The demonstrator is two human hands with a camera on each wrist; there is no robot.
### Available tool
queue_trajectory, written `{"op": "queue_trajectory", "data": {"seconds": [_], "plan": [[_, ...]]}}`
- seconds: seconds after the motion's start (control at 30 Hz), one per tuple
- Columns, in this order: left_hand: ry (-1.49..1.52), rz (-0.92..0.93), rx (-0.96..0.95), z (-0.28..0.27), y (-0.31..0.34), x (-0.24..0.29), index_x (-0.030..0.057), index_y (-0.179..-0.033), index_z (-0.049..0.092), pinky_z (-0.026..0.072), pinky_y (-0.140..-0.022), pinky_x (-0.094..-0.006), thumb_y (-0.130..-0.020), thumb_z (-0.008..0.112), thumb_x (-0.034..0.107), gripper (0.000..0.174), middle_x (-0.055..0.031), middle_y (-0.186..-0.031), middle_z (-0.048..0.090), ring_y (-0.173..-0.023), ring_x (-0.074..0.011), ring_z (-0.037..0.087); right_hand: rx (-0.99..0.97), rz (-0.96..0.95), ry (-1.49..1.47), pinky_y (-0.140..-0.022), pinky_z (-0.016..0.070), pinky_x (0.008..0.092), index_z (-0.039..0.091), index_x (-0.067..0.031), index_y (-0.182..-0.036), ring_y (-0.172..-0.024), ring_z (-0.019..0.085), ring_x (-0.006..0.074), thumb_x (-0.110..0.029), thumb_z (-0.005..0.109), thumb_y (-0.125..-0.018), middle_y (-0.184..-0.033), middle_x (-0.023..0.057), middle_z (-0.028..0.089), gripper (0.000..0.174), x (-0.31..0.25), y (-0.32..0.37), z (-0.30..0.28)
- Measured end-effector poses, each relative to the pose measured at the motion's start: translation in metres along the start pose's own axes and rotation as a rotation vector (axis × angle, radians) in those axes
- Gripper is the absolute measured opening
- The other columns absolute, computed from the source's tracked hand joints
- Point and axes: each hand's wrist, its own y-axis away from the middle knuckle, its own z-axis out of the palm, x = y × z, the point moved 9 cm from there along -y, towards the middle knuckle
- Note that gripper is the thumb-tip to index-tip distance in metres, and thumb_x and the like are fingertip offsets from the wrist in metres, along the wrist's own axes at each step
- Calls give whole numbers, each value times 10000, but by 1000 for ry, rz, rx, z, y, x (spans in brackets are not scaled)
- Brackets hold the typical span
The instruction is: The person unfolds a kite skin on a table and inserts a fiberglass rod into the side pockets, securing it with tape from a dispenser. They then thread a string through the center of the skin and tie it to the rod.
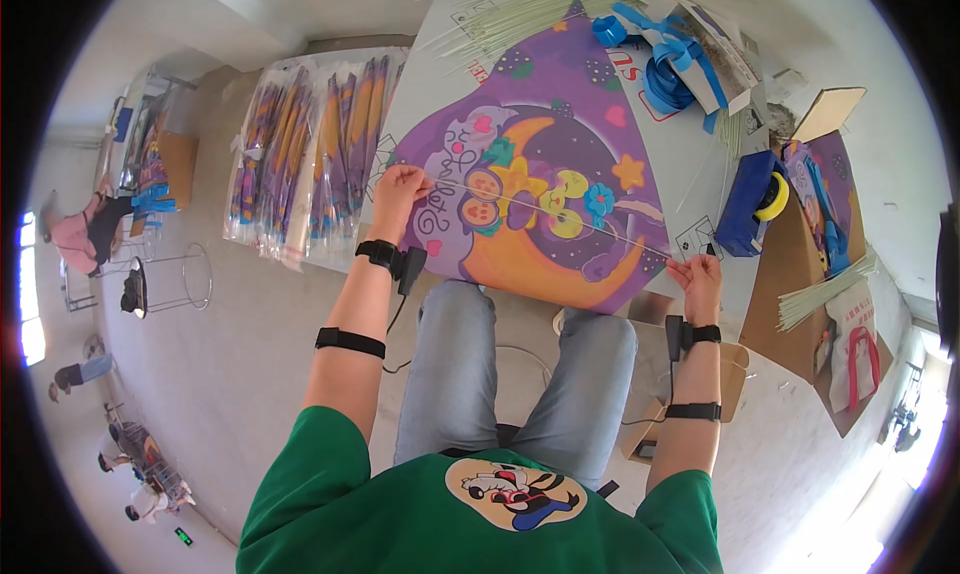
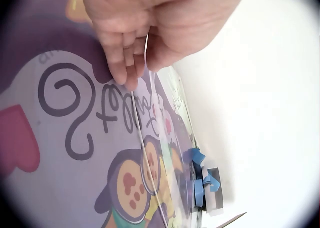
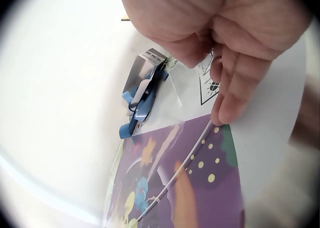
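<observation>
A thin whitish rod (image 1: 612, 232) stretches between my two hands, across a purple printed sheet (image 1: 545, 84) with a moon, stars and a yellow cartoon animal. My left hand (image 1: 400, 192) pinches the rod's left end near the sheet's left edge; in the left wrist view the rod (image 2: 145, 150) runs down from the fingertips, and a clear strip shows beside it. At the sheet's right corner my right hand (image 1: 698, 274) holds the other end. The right wrist view shows the rod (image 3: 186, 163) bowed slightly, leaving the fingertips over dotted purple print.
Bagged printed bundles (image 1: 300, 154) lie on the left. Blue straps (image 1: 670, 79) and bunches of thin pale sticks (image 1: 520, 34) sit on the table's far part. A blue tape dispenser (image 1: 742, 204) stands right, beside a cardboard box (image 1: 790, 304). Other people are in the left background.
</observation>
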Motion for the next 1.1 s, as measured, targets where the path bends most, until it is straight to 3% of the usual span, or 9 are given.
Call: {"op": "queue_trajectory", "data": {"seconds": [0.37, 0.47, 0.53, 0.73, 0.97, 1.03, 1.1], "plan": [[27, -5, -34, 4, -1, 2, 7, -966, 549, 533, -785, -274, -922, 561, 109, 111, -91, -914, 633, -856, -183, 652, -3, -7, -1, -753, 573, 342, 439, -25, -944, -862, 662, 299, -100, 433, -974, -863, 90, 524, 82, 3, 2, -2], [-20, -4, -18, 3, -1, 2, 11, -969, 571, 531, -749, -258, -913, 576, 112, 116, -75, -892, 636, -834, -162, 647, 2, 2, -11, -754, 573, 341, 439, -25, -941, -864, 663, 299, -94, 433, -972, -862, 90, 524, 76, 3, 2, -3], [-107, -3, 22, 0, -2, 2, -9, -956, 599, 515, -658, -225, -892, 598, 110, 135, -57, -870, 637, -768, -126, 631, -2, 0, -12, -751, 574, 341, 437, -27, -937, -863, 663, 299, -91, 439, -969, -866, 91, 527, 72, 3, 1, -2], [-322, 63, 89, -1, -1, 8, 9, -911, 643, 483, -587, -229, -845, 650, 145, 151, -25, -770, 643, -674, -91, 602, -2, -7, -31, -721, 581, 334, 417, -27, -921, -830, 668, 291, -71, 462, -956, -871, 96, 528, 72, 7, -2, -6], [-442, 104, 110, 0, -2, 8, 5, -876, 657, 476, -605, -246, -811, 676, 153, 164, -38, -739, 652, -672, -105, 612, 36, 8, -10, -684, 588, 324, 393, -24, -912, -793, 672, 284, -56, 472, -947, -862, 95, 515, 92, 6, -3, -7], [-527, 233, 136, 2, 1, 19, 2, -861, 669, 486, -642, -261, -796, 684, 161, 172, -58, -751, 666, -687, -137, 627, 32, 1, -17, -683, 589, 325, 389, -26, -912, -794, 672, 286, -53, 472, -946, -862, 96, 514, 94, 5, -3, -6], [-544, 246, 144, 4, 3, 21, 1, -857, 672, 489, -653, -269, -791, 687, 160, 173, -65, -759, 670, -694, -149, 632, 28, -6, -24, -683, 589, 325, 384, -28, -912, -796, 673, 288, -50, 472, -945, -862, 96, 513, 96, 5, -3, -6]]}}
